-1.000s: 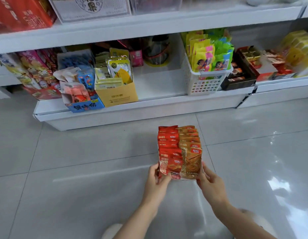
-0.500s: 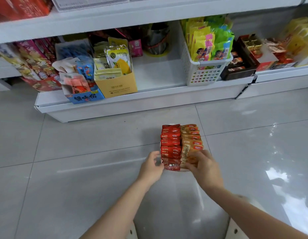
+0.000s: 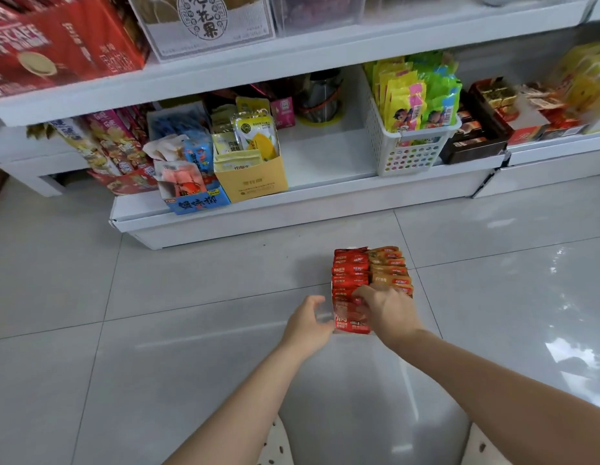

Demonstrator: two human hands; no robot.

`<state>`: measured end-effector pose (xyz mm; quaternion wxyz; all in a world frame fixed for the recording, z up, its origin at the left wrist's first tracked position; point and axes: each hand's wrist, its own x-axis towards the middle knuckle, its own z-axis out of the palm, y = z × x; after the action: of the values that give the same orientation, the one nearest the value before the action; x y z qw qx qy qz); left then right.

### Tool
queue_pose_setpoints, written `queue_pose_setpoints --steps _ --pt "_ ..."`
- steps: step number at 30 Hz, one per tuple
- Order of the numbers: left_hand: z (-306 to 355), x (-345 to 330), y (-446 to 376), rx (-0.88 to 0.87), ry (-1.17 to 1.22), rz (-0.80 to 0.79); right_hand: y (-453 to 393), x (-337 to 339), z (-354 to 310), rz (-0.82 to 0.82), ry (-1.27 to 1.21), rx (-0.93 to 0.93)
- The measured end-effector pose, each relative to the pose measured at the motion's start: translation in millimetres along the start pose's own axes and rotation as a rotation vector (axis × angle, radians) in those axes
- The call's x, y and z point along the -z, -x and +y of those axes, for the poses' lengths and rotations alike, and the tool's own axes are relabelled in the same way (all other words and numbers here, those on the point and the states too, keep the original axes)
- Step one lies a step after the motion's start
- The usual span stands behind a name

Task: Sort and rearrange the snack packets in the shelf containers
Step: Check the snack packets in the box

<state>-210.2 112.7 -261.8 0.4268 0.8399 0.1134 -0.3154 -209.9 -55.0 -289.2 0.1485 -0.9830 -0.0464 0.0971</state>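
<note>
Your right hand lies over the near end of the block of snack packets, fingers curled down onto the front red packet and gripping its top edge. Your left hand cups the block's near left corner, fingers bent against the side of what looks like a clear container; you cannot tell how firmly it holds.

The block sits on the tiled floor, just in front of the bottom shelf. It holds two rows of packets standing on edge: a red row on the left and an orange-brown row on the right, touching side by side. Roughly seven or eight tops show in each row; the nearest ones are hidden by your right hand, so an exact count cannot be given. The block's long axis runs from you toward the shelf, and the packet faces point back at you.

On the bottom shelf stand four containers: a blue box, a yellow carton just beside it, a white perforated basket of yellow and green packets well to the right, and a dark tray touching that basket. An open gap of shelf lies between carton and basket. Two boxes show on the upper shelf: one red box and one white box.
</note>
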Motion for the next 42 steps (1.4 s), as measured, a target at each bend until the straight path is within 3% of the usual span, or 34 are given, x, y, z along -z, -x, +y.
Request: queue_pose_setpoints --steps 8,11,14,17,20,26,33,42 --pt "98 60 79 -0.291 -0.099 -0.012 23 203 -28 0.048 -0.203 0.101" --pt "129 81 127 -0.414 -0.053 -0.032 52 274 -48 0.105 -0.384 0.073" --pt "140 93 171 -0.462 0.140 -0.105 78 316 -62 0.156 -0.691 0.018" --pt "141 92 199 -0.441 0.334 -0.160 90 322 -67 0.145 -1.025 -0.093" --pt "132 88 212 -0.428 0.465 -0.165 95 302 -72 -0.030 -1.223 -0.182" --pt "135 95 202 -0.395 0.584 -0.306 84 297 -68 -0.056 -1.240 -0.320" --pt "127 94 197 -0.307 0.786 -0.474 82 311 -52 -0.126 -1.068 -0.276" --pt "138 83 203 -0.212 1.015 -0.617 85 313 -38 -0.055 -1.185 -0.295"
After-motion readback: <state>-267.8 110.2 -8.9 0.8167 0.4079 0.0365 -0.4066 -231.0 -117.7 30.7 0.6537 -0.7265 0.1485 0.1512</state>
